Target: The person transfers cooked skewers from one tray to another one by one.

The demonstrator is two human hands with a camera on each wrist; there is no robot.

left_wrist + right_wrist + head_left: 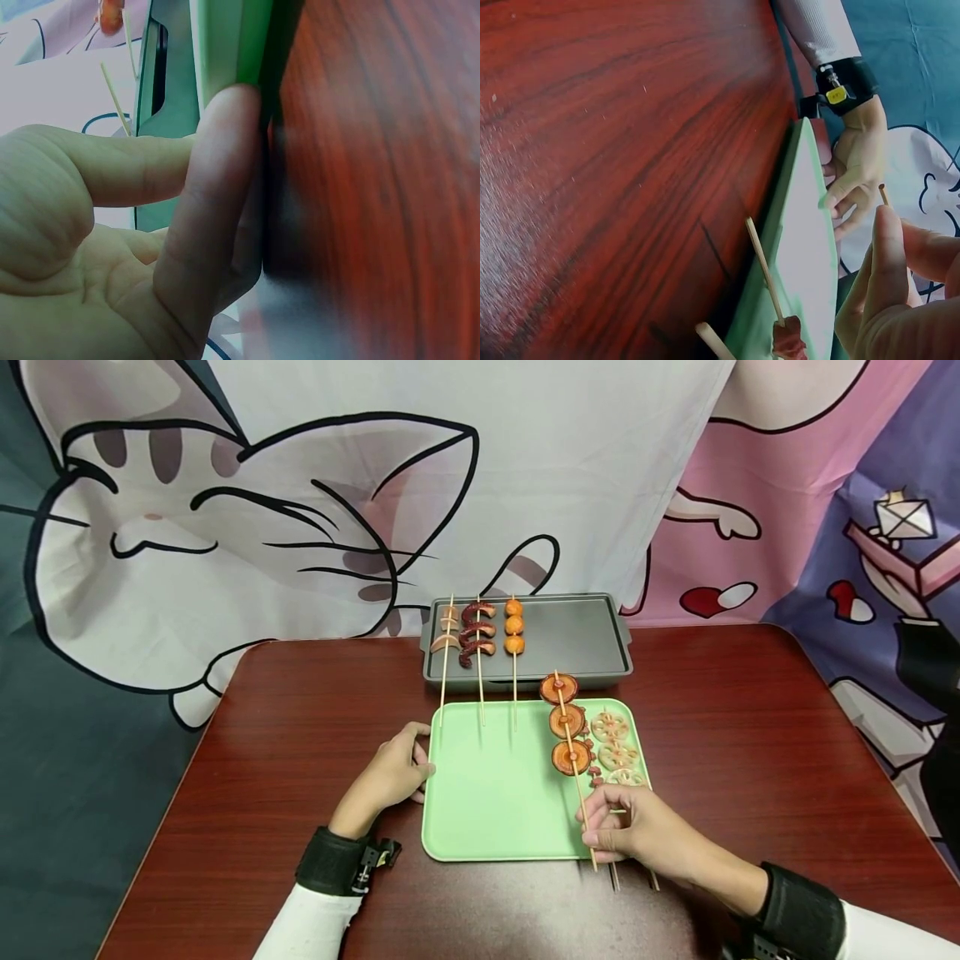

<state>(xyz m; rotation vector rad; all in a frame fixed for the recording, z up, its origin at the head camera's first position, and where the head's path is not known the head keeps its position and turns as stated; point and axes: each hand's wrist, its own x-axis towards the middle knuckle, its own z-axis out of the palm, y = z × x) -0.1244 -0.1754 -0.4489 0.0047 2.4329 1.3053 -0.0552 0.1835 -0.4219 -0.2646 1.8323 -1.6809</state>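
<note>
The right hand (pixel 633 831) pinches the bare lower end of the mushroom skewer (pixel 567 731), whose 3 slices lie ahead of its fingers on the green tray (pixel 495 802). The stick looks thin, light and easily snapped, so the bare end seems the best hold. Just beyond, 2 more skewers lie on the tray. The left hand (pixel 393 772) presses relaxed fingers against the tray's edge. Farther off, the grey pan (pixel 577 639) holds 3 skewers.

Wooden table (pixel 300 760): green tray (pixel 487 793), grey pan (pixel 577 635)
</note>
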